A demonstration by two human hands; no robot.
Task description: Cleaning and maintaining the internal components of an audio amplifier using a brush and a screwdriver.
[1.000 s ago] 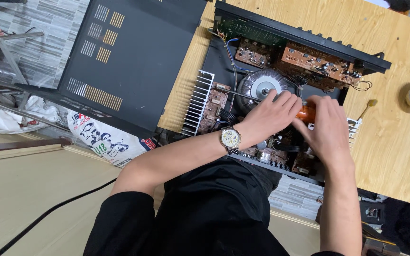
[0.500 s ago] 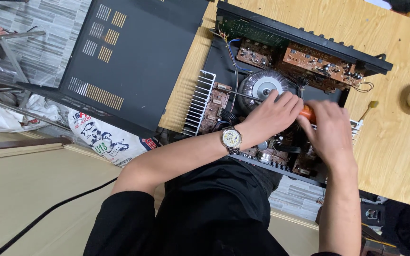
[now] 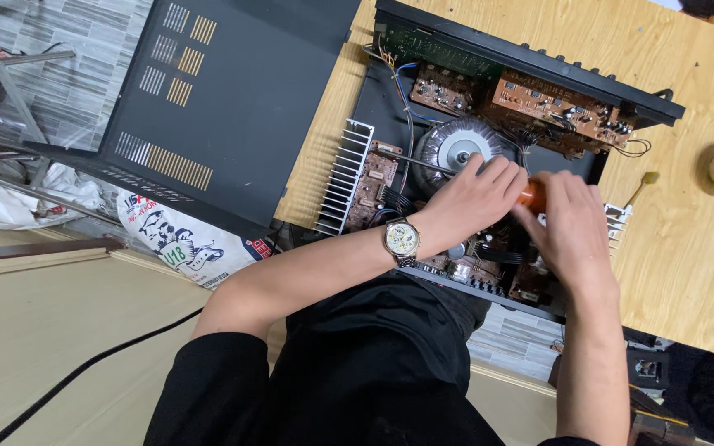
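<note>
Your grip is closing from both sides: left hand (image 3: 471,198) and right hand (image 3: 570,227) are clamping the orange tool handle (image 3: 532,195) between them, over the open amplifier (image 3: 489,157), the round transformer (image 3: 454,149) sitting just beyond your left fingers.

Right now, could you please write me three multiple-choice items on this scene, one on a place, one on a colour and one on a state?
1. Where does the removed black cover panel lie?
A. across the round transformer
B. off the wooden table's edge, beside the open amplifier
C. on the person's lap

2. What colour is the tool handle between the hands?
A. orange
B. blue
C. green

3. In what state is the amplifier?
A. lid on
B. boxed
C. opened, with circuit boards exposed

Answers: 1 B, since the panel overhangs the wooden table next to the chassis. 2 A, because orange shows between the left hand and right hand. 3 C, as boards and the toroidal transformer are visible.
</note>
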